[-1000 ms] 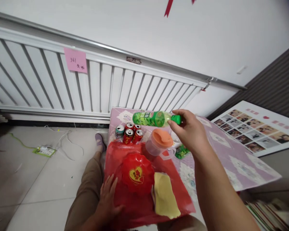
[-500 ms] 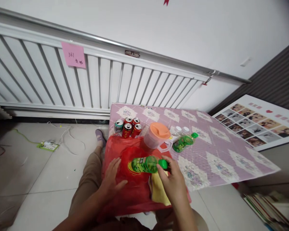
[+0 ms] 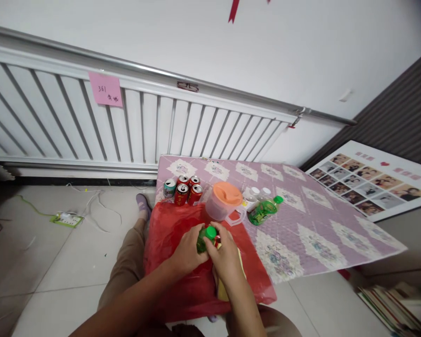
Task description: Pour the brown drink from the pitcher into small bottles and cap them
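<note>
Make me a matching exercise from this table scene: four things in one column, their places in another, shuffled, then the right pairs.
Things
1. green bottle
2. drink cans
3. pitcher with the orange lid
4. pink note

Places
A. stuck on the white radiator
B. gripped by the left hand and the right hand
C. clustered at the table's far left corner
D. mid-table, beside a second green bottle lying down

Pairs: 1-B, 2-C, 3-D, 4-A

The green bottle point(image 3: 204, 236) came down from the table; both hands now clasp it.
</note>
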A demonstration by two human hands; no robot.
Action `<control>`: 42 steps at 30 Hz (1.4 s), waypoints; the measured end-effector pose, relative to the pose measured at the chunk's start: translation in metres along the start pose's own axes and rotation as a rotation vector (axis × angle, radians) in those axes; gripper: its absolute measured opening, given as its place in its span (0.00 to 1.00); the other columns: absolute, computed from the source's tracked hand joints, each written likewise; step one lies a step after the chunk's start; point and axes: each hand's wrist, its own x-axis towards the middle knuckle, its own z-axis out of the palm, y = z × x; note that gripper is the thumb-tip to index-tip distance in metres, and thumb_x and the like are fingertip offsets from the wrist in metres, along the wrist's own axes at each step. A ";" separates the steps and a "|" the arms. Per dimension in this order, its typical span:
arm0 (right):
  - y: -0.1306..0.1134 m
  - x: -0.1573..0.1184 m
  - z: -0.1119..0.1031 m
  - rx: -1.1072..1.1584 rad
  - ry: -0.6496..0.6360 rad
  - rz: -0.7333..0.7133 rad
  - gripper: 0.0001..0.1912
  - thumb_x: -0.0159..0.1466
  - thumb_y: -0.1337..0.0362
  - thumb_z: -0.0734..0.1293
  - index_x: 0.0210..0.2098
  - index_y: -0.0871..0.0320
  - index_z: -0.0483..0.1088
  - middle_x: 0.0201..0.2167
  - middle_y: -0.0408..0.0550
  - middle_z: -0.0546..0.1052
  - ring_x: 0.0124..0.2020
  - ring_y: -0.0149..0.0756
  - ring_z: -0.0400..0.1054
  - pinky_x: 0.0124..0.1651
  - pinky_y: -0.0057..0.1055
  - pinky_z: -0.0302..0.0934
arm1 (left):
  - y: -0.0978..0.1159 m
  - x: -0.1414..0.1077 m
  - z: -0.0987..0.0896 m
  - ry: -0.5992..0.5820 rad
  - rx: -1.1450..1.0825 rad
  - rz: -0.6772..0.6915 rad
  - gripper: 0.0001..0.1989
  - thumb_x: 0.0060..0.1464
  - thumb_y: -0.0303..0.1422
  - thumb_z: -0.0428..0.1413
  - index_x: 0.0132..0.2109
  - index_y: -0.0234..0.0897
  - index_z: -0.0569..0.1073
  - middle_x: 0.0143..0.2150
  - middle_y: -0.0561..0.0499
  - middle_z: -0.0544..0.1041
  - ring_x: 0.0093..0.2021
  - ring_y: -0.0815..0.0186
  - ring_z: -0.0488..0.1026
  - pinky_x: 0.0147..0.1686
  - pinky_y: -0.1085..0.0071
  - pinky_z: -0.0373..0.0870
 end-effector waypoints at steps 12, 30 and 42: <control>0.003 0.004 0.008 0.030 0.192 0.118 0.16 0.56 0.54 0.71 0.39 0.55 0.70 0.40 0.51 0.76 0.45 0.47 0.70 0.51 0.47 0.64 | -0.003 -0.004 0.005 0.033 0.095 0.021 0.33 0.46 0.29 0.60 0.60 0.36 0.61 0.59 0.38 0.71 0.60 0.50 0.69 0.60 0.50 0.66; 0.004 -0.004 0.000 0.187 -0.006 0.036 0.22 0.65 0.60 0.62 0.59 0.53 0.67 0.58 0.53 0.72 0.59 0.44 0.66 0.61 0.47 0.61 | -0.002 -0.002 0.005 0.021 0.125 0.036 0.31 0.46 0.30 0.61 0.59 0.36 0.62 0.57 0.39 0.72 0.57 0.52 0.71 0.59 0.50 0.65; 0.006 -0.010 0.015 0.231 0.267 0.138 0.28 0.60 0.60 0.69 0.58 0.53 0.61 0.43 0.47 0.73 0.47 0.42 0.70 0.54 0.46 0.64 | -0.004 -0.002 0.006 0.039 0.131 0.038 0.34 0.47 0.31 0.61 0.60 0.39 0.60 0.58 0.40 0.71 0.58 0.50 0.70 0.59 0.49 0.66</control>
